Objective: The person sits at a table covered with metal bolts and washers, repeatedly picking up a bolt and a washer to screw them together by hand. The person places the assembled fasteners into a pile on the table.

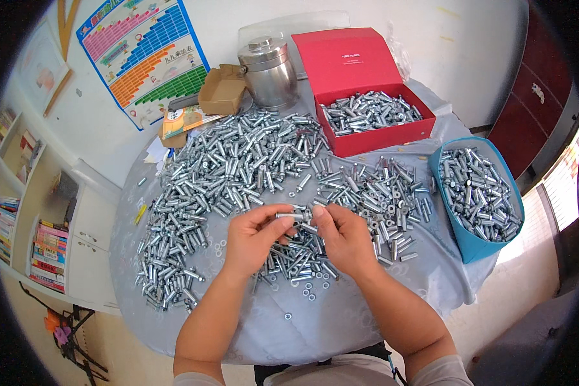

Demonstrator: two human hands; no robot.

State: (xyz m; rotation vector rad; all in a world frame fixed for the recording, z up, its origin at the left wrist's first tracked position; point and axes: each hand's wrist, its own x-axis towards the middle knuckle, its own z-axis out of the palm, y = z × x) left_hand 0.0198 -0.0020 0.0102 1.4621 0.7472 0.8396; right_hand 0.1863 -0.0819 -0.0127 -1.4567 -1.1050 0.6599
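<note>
Head view, nearest stuff first: we've got one lone washer (288, 316) out front on the grey tablecloth (264, 344), then a small cluster of washers (312, 297) a bit further in, too jumbled for us to count for sure. Next come our two hands. Our left hand (254, 237) pinches one metal bolt (289, 216) between thumb and fingers, and our right hand (347, 241) grips its right end, so it lies crosswise between both sets of fingertips, above the heap. Another metal bit shows just under it; we can't tell if that's held too. Around and past the hands, loose bolts (238, 161) are everywhere, way too many to count. Off right sits one teal bin (475, 252) full of them, and further back one open red box (383, 143), also loaded. Behind: one cardboard tray (220, 96), one steel pot (270, 80) and one wall poster (141, 58).
</note>
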